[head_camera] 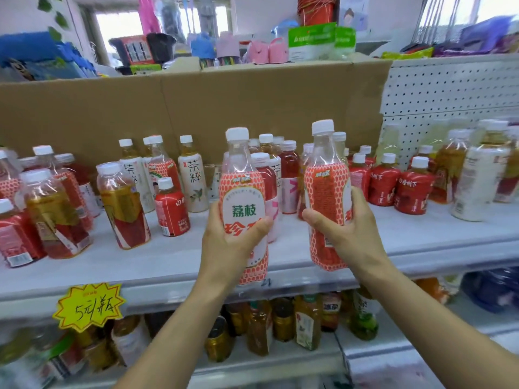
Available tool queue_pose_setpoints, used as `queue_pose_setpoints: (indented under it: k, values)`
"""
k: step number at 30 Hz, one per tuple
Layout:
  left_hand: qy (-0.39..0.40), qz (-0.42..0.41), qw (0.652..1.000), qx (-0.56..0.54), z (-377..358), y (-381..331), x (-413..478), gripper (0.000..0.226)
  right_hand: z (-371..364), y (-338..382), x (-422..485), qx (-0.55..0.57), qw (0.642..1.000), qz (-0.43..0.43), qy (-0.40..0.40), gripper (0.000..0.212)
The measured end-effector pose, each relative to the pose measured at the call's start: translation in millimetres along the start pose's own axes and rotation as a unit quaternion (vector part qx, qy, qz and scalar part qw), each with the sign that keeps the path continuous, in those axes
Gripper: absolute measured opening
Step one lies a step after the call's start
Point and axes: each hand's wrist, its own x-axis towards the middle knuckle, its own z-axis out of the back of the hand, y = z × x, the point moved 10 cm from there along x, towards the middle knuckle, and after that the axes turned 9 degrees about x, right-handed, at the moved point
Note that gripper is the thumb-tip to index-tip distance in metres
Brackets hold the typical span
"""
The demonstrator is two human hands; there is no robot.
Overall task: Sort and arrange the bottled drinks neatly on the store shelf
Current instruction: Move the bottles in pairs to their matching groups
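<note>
My left hand (pixel 229 237) grips a clear bottle with a red-and-white lychee label (pixel 242 189), held upright over the shelf's front edge. My right hand (pixel 341 224) grips a second bottle of the same kind (pixel 327 175), its label turned away. Both bottles have white caps. Behind them on the white shelf (pixel 174 259) stand mixed bottles: red-labelled short ones (pixel 172 210), white tea bottles (pixel 193 175), amber drinks (pixel 123 203), and pink-labelled ones (pixel 289 178).
A cardboard sheet (pixel 196 108) backs the shelf; white pegboard (pixel 449 88) lies to the right. A yellow price tag (pixel 90 306) hangs on the shelf edge. Several more bottles (pixel 280 324) fill the lower shelf. Red short bottles (pixel 398 183) cluster at right.
</note>
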Motion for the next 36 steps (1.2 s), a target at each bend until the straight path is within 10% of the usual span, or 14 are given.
queue_pose_setpoints:
  k: [36]
  values:
    - [0.149, 0.053, 0.987, -0.024, -530, -118, -200, 0.054, 562, -43, -68, -0.1, 0.988, -0.056, -0.107, 0.055]
